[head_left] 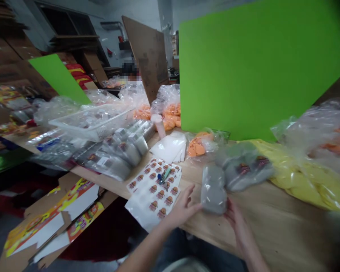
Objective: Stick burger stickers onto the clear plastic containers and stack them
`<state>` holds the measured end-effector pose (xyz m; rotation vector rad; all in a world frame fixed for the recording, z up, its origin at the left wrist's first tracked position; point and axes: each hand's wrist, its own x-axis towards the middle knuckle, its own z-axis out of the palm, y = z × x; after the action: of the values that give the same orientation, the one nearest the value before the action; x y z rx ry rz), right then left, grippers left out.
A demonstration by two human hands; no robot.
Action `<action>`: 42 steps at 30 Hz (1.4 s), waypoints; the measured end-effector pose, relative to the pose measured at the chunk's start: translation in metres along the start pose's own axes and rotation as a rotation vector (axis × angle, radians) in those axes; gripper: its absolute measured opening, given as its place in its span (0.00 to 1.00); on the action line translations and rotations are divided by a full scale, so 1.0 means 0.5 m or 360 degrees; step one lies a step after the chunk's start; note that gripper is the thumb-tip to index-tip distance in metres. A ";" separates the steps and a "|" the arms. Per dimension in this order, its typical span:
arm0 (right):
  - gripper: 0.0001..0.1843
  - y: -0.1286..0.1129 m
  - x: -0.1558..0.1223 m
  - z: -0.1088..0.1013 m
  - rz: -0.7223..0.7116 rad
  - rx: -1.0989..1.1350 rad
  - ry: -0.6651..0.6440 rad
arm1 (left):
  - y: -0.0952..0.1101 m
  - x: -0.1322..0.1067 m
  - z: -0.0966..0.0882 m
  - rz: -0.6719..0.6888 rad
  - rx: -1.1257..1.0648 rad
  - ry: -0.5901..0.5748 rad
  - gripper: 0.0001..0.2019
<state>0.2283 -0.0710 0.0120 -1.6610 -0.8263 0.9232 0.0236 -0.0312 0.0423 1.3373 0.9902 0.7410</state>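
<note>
A grey, shiny box with rounded corners (214, 189), seemingly a tin, is between my hands at the table's front. My left hand (184, 207) is open, fingers spread, with its thumb at the box's lower left edge. The fingers of my right hand (234, 214) grip the lower right edge of the box. Just left of my left hand are sheets of burger-character stickers (161, 192), with a small blue and green tool (163, 176) lying on them. Right of the box lies a clear plastic bag of grey boxes (245, 166), some bearing stickers.
Stacked grey boxes (121, 155) and a white plastic basket (93, 121) stand at left. White sheets (170, 147), bagged orange pieces (197, 145) and bagged yellow pieces (303, 179) surround the work area. A green panel (252, 71) rises behind. Printed cartons (53, 219) lie lower left.
</note>
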 end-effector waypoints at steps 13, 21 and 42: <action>0.29 0.035 -0.119 0.024 -0.0897 -0.0763 0.0083 | -0.081 -0.125 -0.064 0.0216 0.0733 0.0622 0.25; 0.26 -0.090 -0.056 0.398 -0.1465 -0.1736 -0.0752 | -0.179 -0.215 -0.150 -0.0765 -0.0398 0.1503 0.28; 0.19 -0.072 -0.040 0.487 -0.1604 -0.1538 -0.0728 | -0.193 -0.247 -0.216 -0.0733 -0.1082 0.0984 0.22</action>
<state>0.0021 0.0274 0.0047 -1.4107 -2.3951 0.1210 -0.1362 -0.1059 -0.0295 0.2623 1.3058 1.0291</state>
